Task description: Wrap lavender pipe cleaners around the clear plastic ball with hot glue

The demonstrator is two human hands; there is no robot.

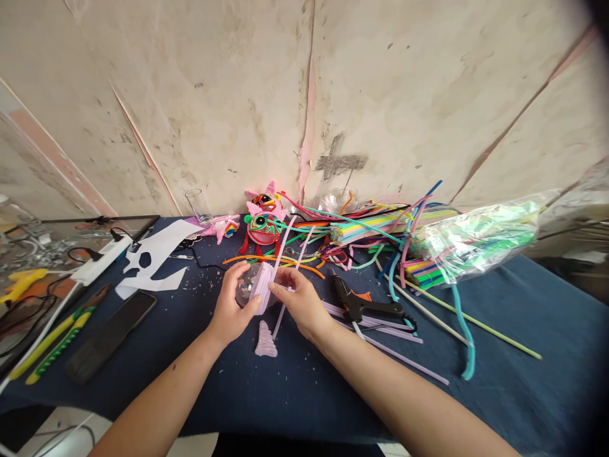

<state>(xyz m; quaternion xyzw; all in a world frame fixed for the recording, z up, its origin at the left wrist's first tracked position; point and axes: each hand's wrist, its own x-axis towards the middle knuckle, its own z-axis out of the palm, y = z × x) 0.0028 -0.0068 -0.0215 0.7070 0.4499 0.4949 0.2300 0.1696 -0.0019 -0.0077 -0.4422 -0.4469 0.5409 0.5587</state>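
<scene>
My left hand (234,310) is wrapped round a clear plastic ball (244,287), its thumb on a band of lilac pipe cleaners (262,291) laid side by side over the ball. From that band a loose lilac pipe cleaner end (285,244) sticks up. My right hand (301,301) has its fingers closed at the band's right edge, pinching the lilac pipe cleaner there. Another lilac pipe cleaner (280,322) lies partly behind the right hand. Just below my hands, a lilac cone-shaped coiled piece (265,341) rests on the dark blue cloth (285,400).
To the right lie a black glue gun (364,309), lilac pipe cleaners (404,358) and a plastic bag of pipe cleaners (480,238). Decorated pink figures (264,230) stand behind. At left are a phone (114,330), pliers (61,336), cut white paper (164,251) and a power strip (102,259).
</scene>
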